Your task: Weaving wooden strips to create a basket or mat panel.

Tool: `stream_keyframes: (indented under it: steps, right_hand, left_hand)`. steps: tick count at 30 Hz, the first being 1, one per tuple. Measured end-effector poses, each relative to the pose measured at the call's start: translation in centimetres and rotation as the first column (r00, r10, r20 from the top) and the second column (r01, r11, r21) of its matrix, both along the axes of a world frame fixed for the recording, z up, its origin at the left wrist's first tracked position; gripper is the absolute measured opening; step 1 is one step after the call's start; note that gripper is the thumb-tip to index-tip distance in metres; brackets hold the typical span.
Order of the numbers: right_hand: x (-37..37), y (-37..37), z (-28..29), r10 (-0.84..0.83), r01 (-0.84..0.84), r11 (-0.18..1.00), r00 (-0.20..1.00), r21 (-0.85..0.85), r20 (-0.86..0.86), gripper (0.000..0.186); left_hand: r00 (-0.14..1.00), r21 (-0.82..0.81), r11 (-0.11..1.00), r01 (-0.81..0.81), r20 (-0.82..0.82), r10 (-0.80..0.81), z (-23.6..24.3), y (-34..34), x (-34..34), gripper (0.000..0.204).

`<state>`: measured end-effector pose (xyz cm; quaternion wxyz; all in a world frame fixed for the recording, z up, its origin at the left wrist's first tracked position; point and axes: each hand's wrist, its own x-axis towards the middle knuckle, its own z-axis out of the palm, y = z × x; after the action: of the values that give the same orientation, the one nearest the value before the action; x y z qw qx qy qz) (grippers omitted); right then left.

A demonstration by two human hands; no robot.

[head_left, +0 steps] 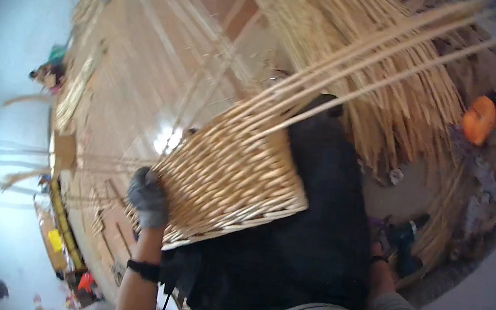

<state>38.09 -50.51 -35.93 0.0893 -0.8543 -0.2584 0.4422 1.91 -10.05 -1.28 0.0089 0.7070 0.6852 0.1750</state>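
Our gloved left hand (149,199) grips the left edge of a wicker basket (231,181) across our black apron (330,251); our right hand's (380,247) hold, we cannot tell. Probably light and stiff, best held by its weave, not the whippy stakes (365,54).

No text, label, number or sign can be read, and a faint patch on the pale wall (17,66) is too small and blurred to make out.
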Motion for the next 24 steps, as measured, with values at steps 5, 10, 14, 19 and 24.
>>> stream_keyframes:
  steps: [5, 10, 14, 19, 24]
  right_hand:
    - [1.0, 2.3, 2.9, -0.189, 0.194, 0.952, 0.981, 0.236, -0.043, 0.03]
    - [2.5, 8.1, 15.5, -0.343, 0.445, 0.652, 0.895, 0.614, -0.285, 0.032]
    - [-0.9, 15.7, 30.1, -0.113, 0.311, 0.508, 0.949, 0.803, -0.296, 0.033]
    - [-7.6, 22.9, 35.7, 0.29, 0.149, 0.603, 0.874, 0.784, -0.389, 0.042]
    - [-13.9, 25.8, 41.5, 0.664, -0.136, 0.549, 0.671, 0.825, -0.331, 0.041]
  left_hand:
    - [0.999, 0.066, 0.997, 0.045, -0.024, -0.043, 0.7, -0.7, -0.4, 0.038]
    - [0.897, 0.292, 0.87, 0.397, 0.079, -0.436, 2.5, -6.7, 5.9, 0.047]
    - [0.47, -0.408, 0.323, 0.854, 0.871, -0.142, 6.0, -13.5, 11.1, 0.038]
    - [0.46, -0.421, -0.192, 0.887, 0.763, 0.454, 9.8, -12.9, 10.1, 0.034]
    - [0.097, -0.042, 0.088, 0.995, 0.465, -0.88, 6.3, -9.0, 7.5, 0.027]
